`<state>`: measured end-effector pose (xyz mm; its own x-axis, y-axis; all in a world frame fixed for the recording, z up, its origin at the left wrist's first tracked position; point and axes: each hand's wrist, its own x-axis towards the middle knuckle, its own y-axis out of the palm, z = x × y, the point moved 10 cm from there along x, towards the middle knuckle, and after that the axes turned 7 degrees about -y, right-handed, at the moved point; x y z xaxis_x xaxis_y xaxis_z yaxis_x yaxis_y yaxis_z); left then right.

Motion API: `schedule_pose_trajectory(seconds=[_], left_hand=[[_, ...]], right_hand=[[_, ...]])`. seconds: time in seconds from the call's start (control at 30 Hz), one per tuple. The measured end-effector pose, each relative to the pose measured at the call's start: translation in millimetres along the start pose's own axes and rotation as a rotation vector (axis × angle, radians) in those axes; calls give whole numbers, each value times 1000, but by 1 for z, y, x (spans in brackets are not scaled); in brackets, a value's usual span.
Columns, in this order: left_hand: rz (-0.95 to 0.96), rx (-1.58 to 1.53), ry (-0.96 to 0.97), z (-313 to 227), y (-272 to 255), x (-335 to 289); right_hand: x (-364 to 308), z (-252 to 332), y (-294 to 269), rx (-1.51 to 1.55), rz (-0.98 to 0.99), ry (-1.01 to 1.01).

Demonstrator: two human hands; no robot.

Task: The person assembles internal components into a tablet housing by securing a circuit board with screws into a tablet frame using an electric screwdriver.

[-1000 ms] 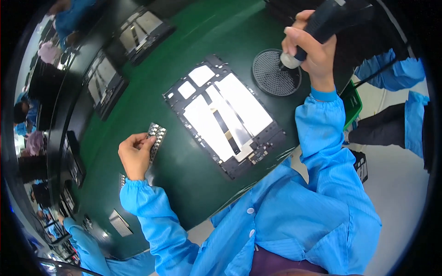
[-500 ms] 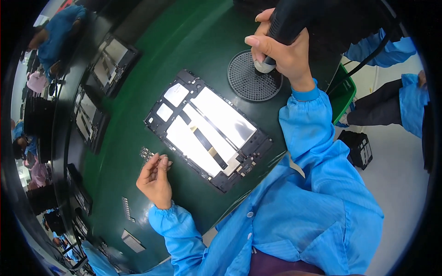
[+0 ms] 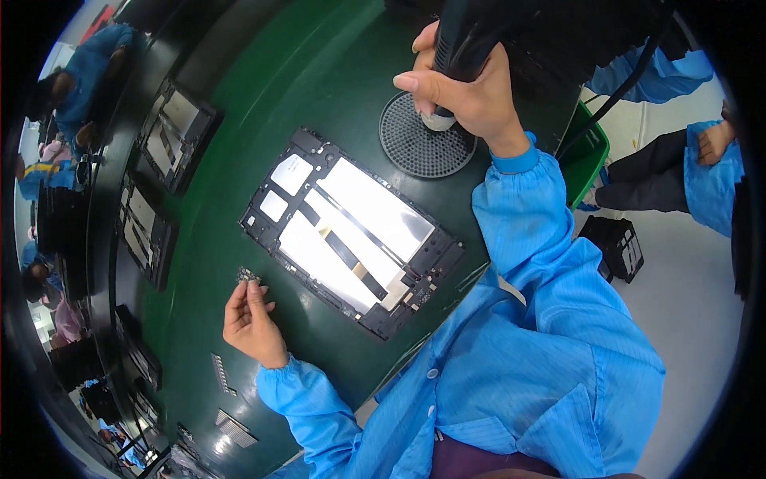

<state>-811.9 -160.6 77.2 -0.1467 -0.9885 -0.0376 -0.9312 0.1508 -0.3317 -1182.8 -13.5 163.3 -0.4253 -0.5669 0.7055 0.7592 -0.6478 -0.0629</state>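
Observation:
In my left hand (image 3: pixel 254 331), thumb and fingertips pinch a small circuit board (image 3: pixel 247 275) just above the green table, beside an opened tablet (image 3: pixel 383 195). The tablet lies tilted, showing a black frame, silvery battery panels and a dark ribbon cable (image 3: pixel 347 257) across them. My right hand (image 3: pixel 479 100) is wrapped round a black corded tool with a pale nose, which looks like an electric screwdriver (image 3: pixel 471 36). Its nose points down over a round black dish (image 3: pixel 408 152) with a grid of small holes. The tip is hidden, so contact with the dish cannot be told.
Left on the table lie a thin metal strip (image 3: pixel 223 375) and a gridded metal plate (image 3: pixel 235 429). More opened tablets (image 3: pixel 179 120) rest on a dark surface beyond. A green bin (image 3: pixel 592 156) stands at the right, with black stacked parts (image 3: pixel 614 246) on the floor and another person nearby.
My left hand has moved a little left with the circuit board. My right hand and the tool appear slightly further left, though the whole scene has also shifted in view.

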Motion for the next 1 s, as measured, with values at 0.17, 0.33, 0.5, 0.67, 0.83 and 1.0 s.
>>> schedule_pose_trajectory(seconds=[0.17,0.33,0.5,0.67,0.83,1.0], left_hand=[[-60,45,44,7,-12,-1],[-33,403,294,-22,11,-33],[67,317,508,-40,39,-45],[143,183,475,-32,23,-19],[-38,-64,158,31,-44,38],[-81,-187,56,32,-54,35]], right_hand=[[-1,3,1,-55,11,-21],[7,26,5,34,-93,54],[22,83,64,349,72,-173],[22,116,172,509,286,-222],[11,102,237,419,342,-44],[0,76,252,338,386,14]])
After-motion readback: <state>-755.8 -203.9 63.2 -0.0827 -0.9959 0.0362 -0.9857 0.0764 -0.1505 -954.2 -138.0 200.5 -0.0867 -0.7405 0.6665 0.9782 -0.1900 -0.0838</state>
